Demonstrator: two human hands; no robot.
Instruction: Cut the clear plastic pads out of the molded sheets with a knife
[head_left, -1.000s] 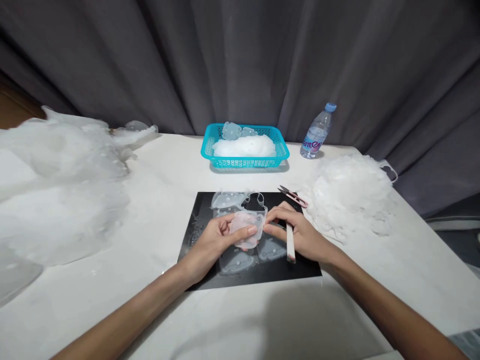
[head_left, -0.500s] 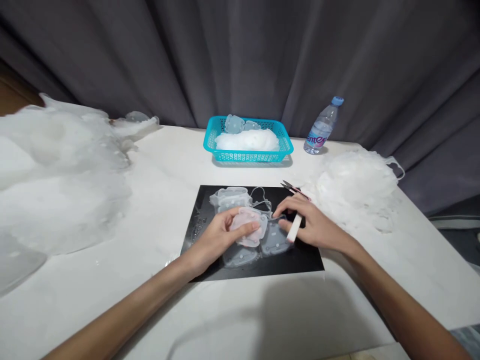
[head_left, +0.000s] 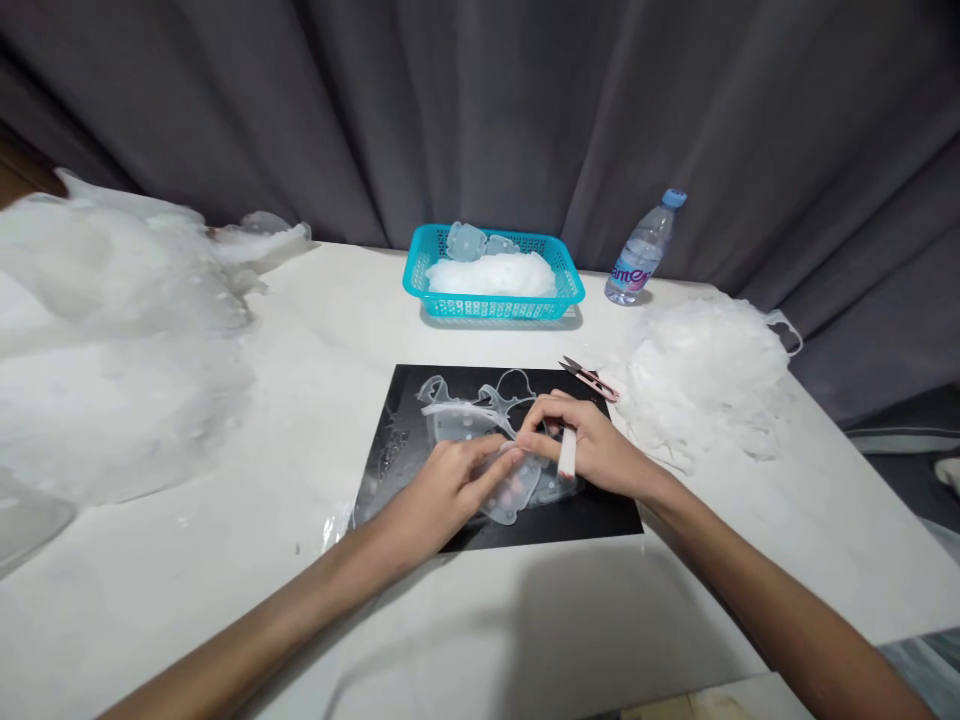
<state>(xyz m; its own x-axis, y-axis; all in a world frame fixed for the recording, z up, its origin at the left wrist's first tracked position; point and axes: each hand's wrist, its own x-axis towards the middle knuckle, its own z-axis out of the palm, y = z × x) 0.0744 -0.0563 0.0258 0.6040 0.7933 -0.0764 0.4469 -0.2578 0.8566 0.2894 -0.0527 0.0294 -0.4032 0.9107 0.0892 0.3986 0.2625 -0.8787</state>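
Note:
My left hand (head_left: 442, 490) is closed on a translucent, rounded plastic piece (head_left: 516, 498), thumb and fingers gripping its upper edge. At that same edge the fingertips of my right hand (head_left: 596, 445) are pinched together, touching those of the left. A white stick-like tool (head_left: 568, 455) with a reddish end also lies in my right hand, pointing down toward me. Underneath is a black mat (head_left: 611, 520). Another translucent piece (head_left: 454, 426) rests on it behind my left hand, with thin curled clear strips (head_left: 517, 377) beyond. My fingers hide the pinched spot.
Pink-handled thread snips (head_left: 591, 380) lie at the mat's far right corner. Behind stands a turquoise basket (head_left: 495, 308) holding white, translucent pieces. A water bottle (head_left: 641, 255) is to its right. Heaps of translucent material flank the mat, a large one (head_left: 112, 340) left and a smaller one (head_left: 705, 370) right.
My right hand has moved left and met my left hand at the piece's upper edge. The held piece has tilted and sits lower. The view has shifted slightly.

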